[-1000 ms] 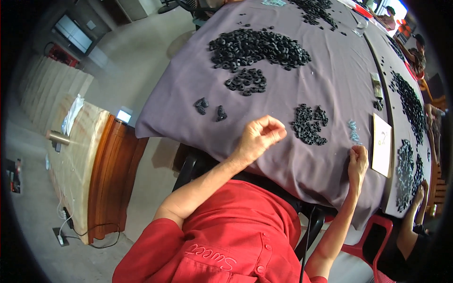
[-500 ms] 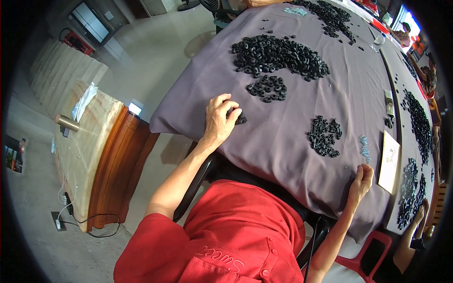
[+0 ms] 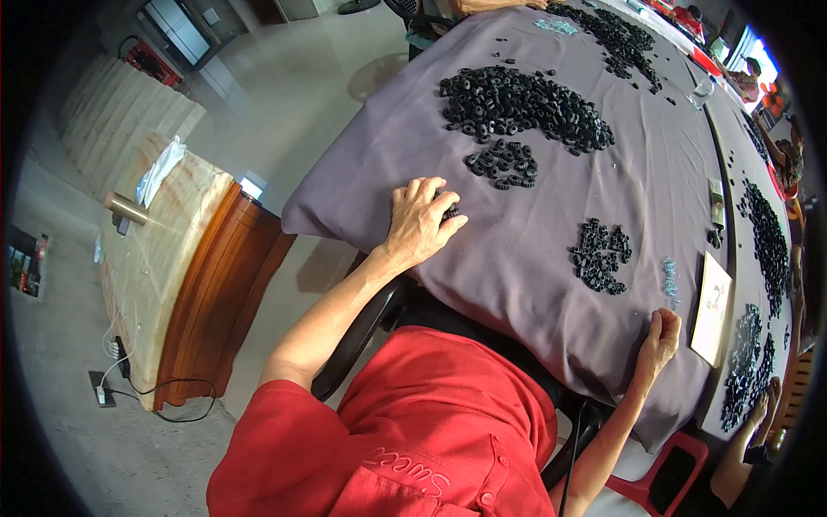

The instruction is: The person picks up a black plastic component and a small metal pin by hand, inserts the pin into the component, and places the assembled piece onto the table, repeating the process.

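Observation:
My left hand (image 3: 420,224) lies near the table's front left edge, fingers apart and slightly bent over a few small black ring-like parts (image 3: 450,209). It partly covers them. To the right, my right hand (image 3: 660,340) is closed, thumb against the fingers; whatever it holds is too small or hidden to name. Just beyond its fingertips is a narrow strip of tiny clear bluish pieces (image 3: 670,280). Between my hands sits a patch of black ring-like parts (image 3: 600,257). Farther off lie a small group (image 3: 502,164) and a large heap (image 3: 525,108) of the same kind.
A grey-purple cloth (image 3: 370,164) covers the table. A pale board (image 3: 711,310) lies right of my right hand, with more dark piles (image 3: 748,366) beyond it and another person's arm (image 3: 758,422). A clear cup (image 3: 700,93) stands farther back. A wooden counter (image 3: 211,302) is at left.
My left hand has flattened and its fingers have spread over the black parts. My right hand stays closed near the bluish pieces. The whole view has shifted slightly.

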`<state>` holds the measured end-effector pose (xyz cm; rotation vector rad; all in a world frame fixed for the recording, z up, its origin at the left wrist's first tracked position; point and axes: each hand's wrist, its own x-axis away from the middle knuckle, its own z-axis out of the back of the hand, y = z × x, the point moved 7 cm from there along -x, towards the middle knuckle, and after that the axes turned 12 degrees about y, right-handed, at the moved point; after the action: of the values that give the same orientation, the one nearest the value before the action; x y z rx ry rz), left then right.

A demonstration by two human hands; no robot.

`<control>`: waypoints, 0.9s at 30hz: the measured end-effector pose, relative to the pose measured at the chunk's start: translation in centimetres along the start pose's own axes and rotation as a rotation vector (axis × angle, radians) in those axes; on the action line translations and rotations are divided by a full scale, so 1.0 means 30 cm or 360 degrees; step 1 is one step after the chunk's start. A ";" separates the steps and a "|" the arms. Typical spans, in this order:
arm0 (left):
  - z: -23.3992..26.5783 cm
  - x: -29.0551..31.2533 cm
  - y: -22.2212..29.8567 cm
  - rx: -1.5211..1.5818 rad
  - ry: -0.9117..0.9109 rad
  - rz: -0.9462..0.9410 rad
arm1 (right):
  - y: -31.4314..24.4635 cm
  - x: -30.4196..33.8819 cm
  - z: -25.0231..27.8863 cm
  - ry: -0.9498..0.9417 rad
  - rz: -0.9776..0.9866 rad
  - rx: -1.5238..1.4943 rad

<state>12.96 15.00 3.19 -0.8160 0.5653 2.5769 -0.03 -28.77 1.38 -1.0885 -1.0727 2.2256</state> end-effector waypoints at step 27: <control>0.053 0.010 0.016 0.0236 0.0307 -0.0059 | -0.026 0.011 -0.004 -0.0033 0.0098 0.0099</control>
<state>11.78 15.42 4.35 -1.0193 0.7800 2.4040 -0.09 -28.04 1.81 -1.0877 -0.9841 2.3072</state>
